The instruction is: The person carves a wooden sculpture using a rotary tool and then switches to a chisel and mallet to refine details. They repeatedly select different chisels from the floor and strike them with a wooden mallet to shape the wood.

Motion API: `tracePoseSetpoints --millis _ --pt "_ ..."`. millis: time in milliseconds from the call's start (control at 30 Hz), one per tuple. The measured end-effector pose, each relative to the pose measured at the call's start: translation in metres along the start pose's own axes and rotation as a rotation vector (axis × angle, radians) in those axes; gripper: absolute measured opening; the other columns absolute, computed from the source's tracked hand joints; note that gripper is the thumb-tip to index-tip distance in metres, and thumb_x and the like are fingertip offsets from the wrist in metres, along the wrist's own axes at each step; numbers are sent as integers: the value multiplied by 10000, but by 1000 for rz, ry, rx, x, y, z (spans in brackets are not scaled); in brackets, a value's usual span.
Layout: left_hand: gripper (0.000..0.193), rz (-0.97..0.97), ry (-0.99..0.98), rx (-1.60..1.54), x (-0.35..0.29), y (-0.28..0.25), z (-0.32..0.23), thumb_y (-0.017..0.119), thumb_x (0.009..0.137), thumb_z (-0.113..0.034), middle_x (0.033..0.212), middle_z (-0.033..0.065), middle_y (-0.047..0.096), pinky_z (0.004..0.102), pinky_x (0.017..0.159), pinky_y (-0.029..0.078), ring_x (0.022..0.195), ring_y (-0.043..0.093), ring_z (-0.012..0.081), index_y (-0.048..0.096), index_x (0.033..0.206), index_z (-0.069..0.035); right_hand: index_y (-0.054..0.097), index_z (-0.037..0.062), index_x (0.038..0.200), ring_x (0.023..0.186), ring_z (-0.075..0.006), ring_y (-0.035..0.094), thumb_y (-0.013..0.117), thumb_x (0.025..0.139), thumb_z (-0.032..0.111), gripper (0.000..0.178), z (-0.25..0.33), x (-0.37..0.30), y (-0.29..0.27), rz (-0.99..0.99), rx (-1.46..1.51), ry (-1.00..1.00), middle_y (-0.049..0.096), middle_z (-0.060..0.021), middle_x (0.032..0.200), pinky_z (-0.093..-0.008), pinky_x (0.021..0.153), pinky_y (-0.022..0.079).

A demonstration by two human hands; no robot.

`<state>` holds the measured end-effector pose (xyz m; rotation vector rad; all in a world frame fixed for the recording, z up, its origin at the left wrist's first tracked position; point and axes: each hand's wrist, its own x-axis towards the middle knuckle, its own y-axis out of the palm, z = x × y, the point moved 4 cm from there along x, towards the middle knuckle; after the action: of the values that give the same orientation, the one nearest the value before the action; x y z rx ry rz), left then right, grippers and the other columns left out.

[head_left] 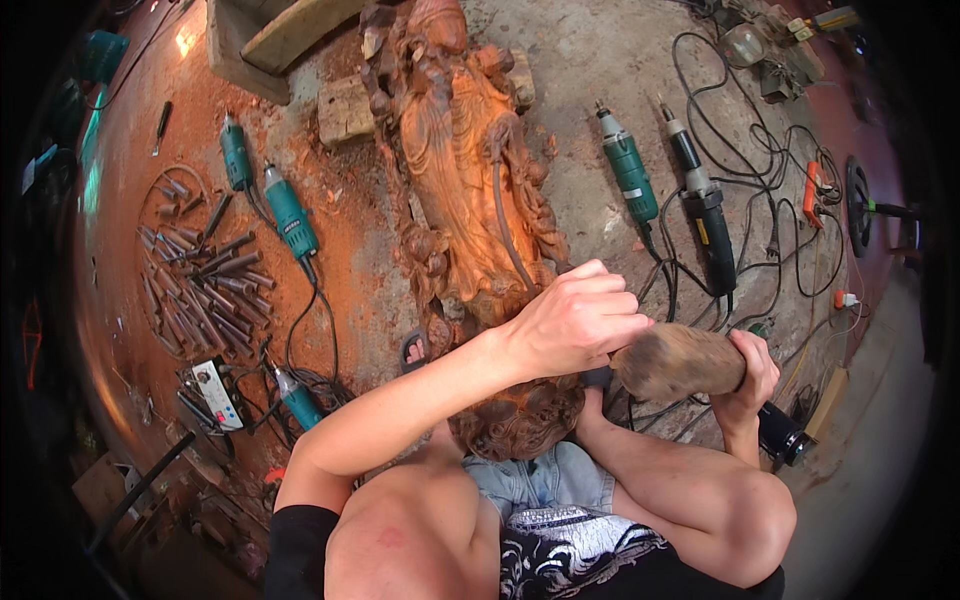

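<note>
A reddish-brown carved wooden statue (465,180) of a robed figure lies lengthwise before me, its carved base (520,415) between my legs. My left hand (578,322) is closed in a fist above the lower part of the statue; what its fingers hold is hidden. My right hand (755,380) grips a wooden mallet (680,362), a thick, worn block with a dark rounded end. That end is close to the knuckles of my left hand; whether they touch, I cannot tell.
Several chisels (210,290) lie piled at left, near green rotary grinders (290,212) and a control box (218,393). To the right are a green grinder (630,170), a black grinder (705,215) and tangled cords (765,170). Wooden blocks (345,110) sit under the statue.
</note>
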<state>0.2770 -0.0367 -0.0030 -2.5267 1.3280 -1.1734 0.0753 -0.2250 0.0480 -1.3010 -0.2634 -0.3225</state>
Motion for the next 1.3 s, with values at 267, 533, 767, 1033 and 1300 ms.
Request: tracePoseSetpoints --millis 267,533,767,1033,1300 --pt "333 21 -33 48 10 0 2 762 881 -70 654 56 465 372 647 410 627 501 259 492 689 -83 569 43 1161 789 -278 669 773 747 -92 480 3 -10 2 -169 -11 124 669 -134 931 -344 735 546" --pt "364 109 -35 24 5 -8 -9 774 874 -83 655 88 447 371 657 412 618 485 271 466 680 -74 593 33 1243 902 -409 694 725 704 -119 575 6 -27 13 -9 88 363 685 -198 1020 -425 784 555" --pt "189 -502 -326 -873 -7 -112 -9 675 1014 -173 817 -8 570 415 815 480 859 571 182 566 863 -140 571 12 1323 1000 -246 747 742 697 -53 652 23 -74 61 51 530 1010 745 -174 1078 -361 879 564" --pt "337 -824 -574 -657 -80 -165 29 753 930 -28 1205 97 718 644 1239 361 1397 535 424 514 1110 -181 562 1 1344 978 -226 746 747 683 -15 686 7 -46 54 145 531 877 747 -189 1031 -353 871 564" --pt "311 -567 -491 -489 -86 -128 53 708 916 107 1100 118 662 558 1162 437 1299 608 388 509 1050 -91 588 31 1272 1066 -405 707 685 623 -112 672 25 140 -53 85 246 152 699 -183 1163 -419 913 558"
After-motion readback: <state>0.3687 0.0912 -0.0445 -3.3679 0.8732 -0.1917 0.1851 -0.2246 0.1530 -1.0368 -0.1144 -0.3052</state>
